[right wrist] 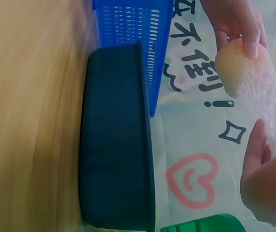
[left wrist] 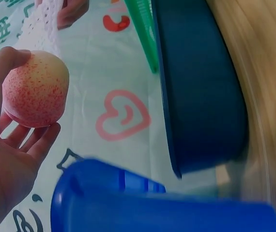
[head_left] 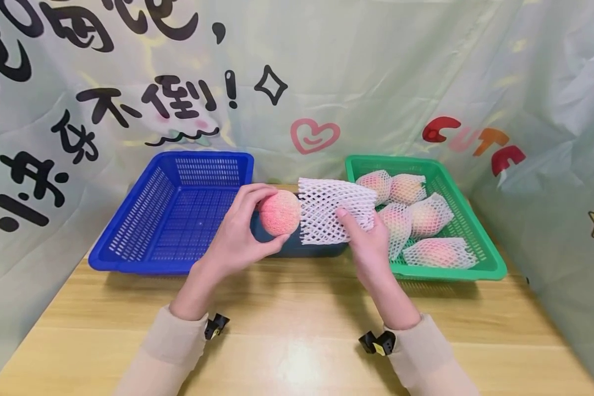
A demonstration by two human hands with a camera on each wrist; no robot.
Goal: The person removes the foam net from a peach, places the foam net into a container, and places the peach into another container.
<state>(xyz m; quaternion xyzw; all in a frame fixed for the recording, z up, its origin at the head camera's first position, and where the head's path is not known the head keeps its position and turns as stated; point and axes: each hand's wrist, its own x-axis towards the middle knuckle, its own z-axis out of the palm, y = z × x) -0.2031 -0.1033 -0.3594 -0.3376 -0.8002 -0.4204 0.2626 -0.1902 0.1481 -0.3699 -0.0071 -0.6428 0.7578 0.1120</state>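
Note:
Between thumb and fingers, my left hand [head_left: 238, 231] holds a pink and cream peach [head_left: 280, 213]. In the left wrist view the same peach [left wrist: 37, 89] shows red speckles. My right hand [head_left: 368, 242] pinches a white foam net sleeve [head_left: 322, 212], its thumb lying on top of the mesh. The sleeve's left end is at the peach's right side in the head view. In the right wrist view the sleeve [right wrist: 266, 104] overlaps the lower part of the peach [right wrist: 237, 63]; I cannot tell whether it goes around it. Both hands are above a dark blue bin [head_left: 309, 250].
On the left stands a blue plastic basket [head_left: 160, 266] with slotted walls. A green basket [head_left: 480, 242] at right holds several peaches [head_left: 428, 215] in white net sleeves. All stand on a wooden table [head_left: 297, 324] before a printed cloth [head_left: 386, 77].

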